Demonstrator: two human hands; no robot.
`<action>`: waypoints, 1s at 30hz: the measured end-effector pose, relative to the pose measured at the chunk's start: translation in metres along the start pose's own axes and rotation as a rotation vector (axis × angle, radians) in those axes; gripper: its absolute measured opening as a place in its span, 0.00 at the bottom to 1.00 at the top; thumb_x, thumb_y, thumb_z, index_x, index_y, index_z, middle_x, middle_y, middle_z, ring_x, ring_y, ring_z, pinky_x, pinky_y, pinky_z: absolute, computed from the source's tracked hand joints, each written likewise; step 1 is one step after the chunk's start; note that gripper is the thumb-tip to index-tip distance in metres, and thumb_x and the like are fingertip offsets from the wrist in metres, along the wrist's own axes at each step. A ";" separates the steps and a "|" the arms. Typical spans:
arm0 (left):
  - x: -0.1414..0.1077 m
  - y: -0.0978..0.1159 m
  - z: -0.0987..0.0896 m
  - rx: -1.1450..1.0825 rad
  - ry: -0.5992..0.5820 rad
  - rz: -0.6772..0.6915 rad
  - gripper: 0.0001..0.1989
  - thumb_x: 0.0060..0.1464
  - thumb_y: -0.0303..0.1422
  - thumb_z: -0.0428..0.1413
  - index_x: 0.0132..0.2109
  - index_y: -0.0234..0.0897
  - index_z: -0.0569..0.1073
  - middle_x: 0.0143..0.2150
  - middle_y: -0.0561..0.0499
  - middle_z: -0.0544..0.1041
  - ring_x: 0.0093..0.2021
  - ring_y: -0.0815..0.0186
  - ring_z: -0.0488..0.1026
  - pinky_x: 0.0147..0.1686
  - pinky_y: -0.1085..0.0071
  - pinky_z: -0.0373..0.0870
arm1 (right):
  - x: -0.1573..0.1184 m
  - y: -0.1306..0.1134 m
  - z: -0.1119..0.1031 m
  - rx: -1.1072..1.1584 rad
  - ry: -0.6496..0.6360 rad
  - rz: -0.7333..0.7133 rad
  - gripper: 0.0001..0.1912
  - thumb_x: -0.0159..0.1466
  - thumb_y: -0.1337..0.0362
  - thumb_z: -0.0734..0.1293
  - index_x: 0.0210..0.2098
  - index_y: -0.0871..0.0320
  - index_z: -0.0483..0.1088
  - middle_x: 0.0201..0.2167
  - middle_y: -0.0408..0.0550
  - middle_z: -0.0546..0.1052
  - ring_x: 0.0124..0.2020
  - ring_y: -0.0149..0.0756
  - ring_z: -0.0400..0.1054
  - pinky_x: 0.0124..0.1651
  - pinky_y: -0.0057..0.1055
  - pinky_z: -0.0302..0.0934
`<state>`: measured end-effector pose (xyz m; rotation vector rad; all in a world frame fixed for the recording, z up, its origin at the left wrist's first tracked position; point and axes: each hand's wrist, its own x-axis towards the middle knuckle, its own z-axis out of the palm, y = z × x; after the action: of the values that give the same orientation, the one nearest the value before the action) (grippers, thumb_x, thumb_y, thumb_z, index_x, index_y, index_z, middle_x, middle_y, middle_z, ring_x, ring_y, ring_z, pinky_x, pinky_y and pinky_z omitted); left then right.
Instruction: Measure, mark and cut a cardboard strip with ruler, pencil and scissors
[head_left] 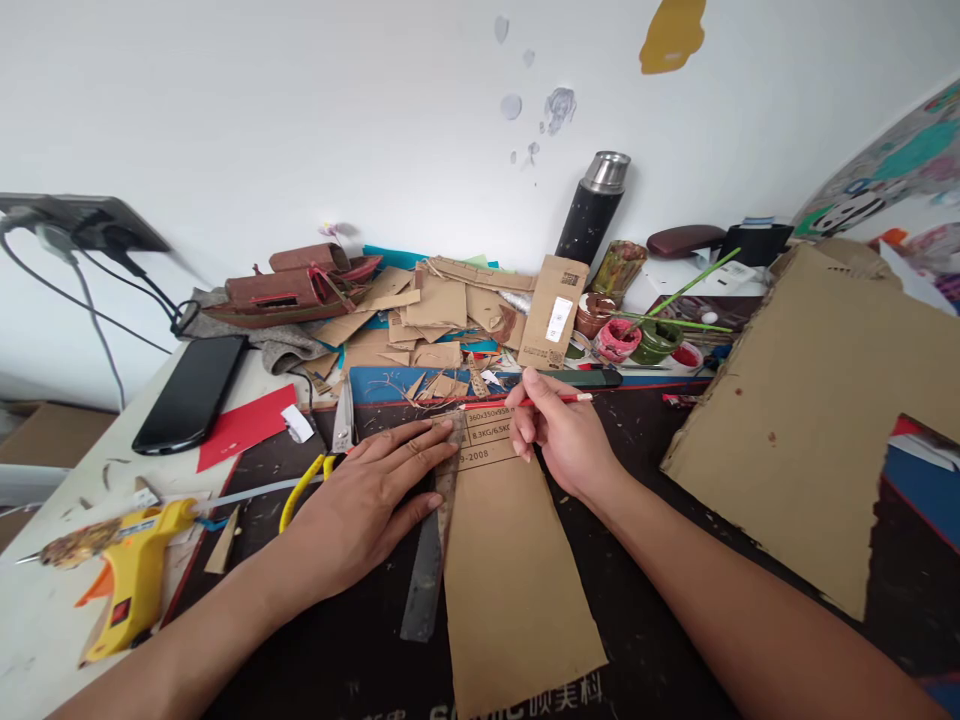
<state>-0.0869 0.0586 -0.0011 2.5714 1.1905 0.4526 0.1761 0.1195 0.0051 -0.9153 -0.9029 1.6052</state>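
A long piece of brown cardboard (510,560) with printed text at its far end lies on the dark mat (337,640). Along its left edge runs a clear ruler (425,585). My left hand (382,490) is flat on the ruler, fingers stretched out and pressing it down. In my right hand (551,430) is a red pencil (574,398), its tip pointing left near the ruler's far end. Beside my left hand are scissors with yellow handles (301,490), partly hidden by that hand.
To the left lie a yellow glue gun (139,570), a black phone (191,392) and red paper (247,425). Cardboard scraps (435,305), a model boat (289,290), paint jars (619,340) and a thermos (594,205) line the back. A large cardboard sheet (810,420) covers the right.
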 end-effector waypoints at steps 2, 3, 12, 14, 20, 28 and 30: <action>0.000 0.001 0.001 0.015 -0.004 -0.011 0.24 0.78 0.42 0.50 0.76 0.49 0.65 0.79 0.50 0.65 0.77 0.55 0.63 0.72 0.51 0.65 | 0.000 0.000 0.000 0.000 0.000 0.005 0.28 0.60 0.38 0.80 0.27 0.57 0.78 0.13 0.38 0.67 0.13 0.30 0.65 0.15 0.23 0.56; 0.000 0.002 0.001 0.023 -0.006 -0.014 0.24 0.78 0.42 0.50 0.76 0.49 0.65 0.80 0.50 0.65 0.77 0.55 0.63 0.72 0.51 0.66 | 0.000 0.000 0.000 -0.001 -0.001 0.007 0.28 0.60 0.38 0.80 0.27 0.57 0.78 0.13 0.38 0.67 0.13 0.30 0.65 0.15 0.23 0.56; 0.002 0.002 0.002 0.033 -0.013 -0.019 0.24 0.78 0.41 0.50 0.76 0.48 0.64 0.79 0.50 0.65 0.77 0.55 0.62 0.72 0.52 0.65 | 0.000 -0.001 0.000 -0.021 -0.011 0.012 0.28 0.60 0.37 0.79 0.28 0.57 0.78 0.13 0.37 0.67 0.14 0.30 0.66 0.16 0.24 0.56; 0.002 0.002 0.001 0.036 -0.019 -0.022 0.24 0.79 0.42 0.50 0.75 0.48 0.65 0.79 0.50 0.66 0.76 0.55 0.62 0.72 0.52 0.65 | 0.000 -0.001 0.001 -0.025 -0.012 0.011 0.28 0.60 0.37 0.79 0.28 0.57 0.78 0.13 0.37 0.67 0.14 0.31 0.66 0.16 0.24 0.56; 0.003 0.003 0.000 0.028 -0.011 -0.022 0.23 0.79 0.41 0.49 0.75 0.46 0.64 0.79 0.49 0.66 0.76 0.56 0.63 0.72 0.53 0.65 | -0.001 -0.001 0.001 -0.037 -0.010 0.010 0.29 0.59 0.36 0.79 0.28 0.57 0.78 0.14 0.37 0.68 0.14 0.31 0.66 0.16 0.24 0.56; 0.004 0.003 -0.001 0.024 -0.026 -0.028 0.23 0.80 0.41 0.48 0.76 0.47 0.63 0.79 0.50 0.65 0.77 0.57 0.62 0.72 0.52 0.65 | -0.001 -0.002 0.002 -0.051 -0.011 0.011 0.29 0.59 0.36 0.79 0.28 0.57 0.78 0.14 0.37 0.68 0.14 0.31 0.66 0.16 0.24 0.57; 0.004 0.003 -0.001 0.026 -0.027 -0.025 0.23 0.79 0.41 0.48 0.76 0.47 0.63 0.79 0.50 0.65 0.77 0.56 0.62 0.72 0.52 0.65 | -0.001 -0.002 0.002 -0.058 -0.011 0.010 0.30 0.59 0.35 0.79 0.28 0.57 0.77 0.14 0.37 0.68 0.14 0.31 0.66 0.16 0.24 0.57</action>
<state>-0.0829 0.0606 0.0015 2.5733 1.2256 0.3981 0.1751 0.1188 0.0083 -0.9536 -0.9579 1.6006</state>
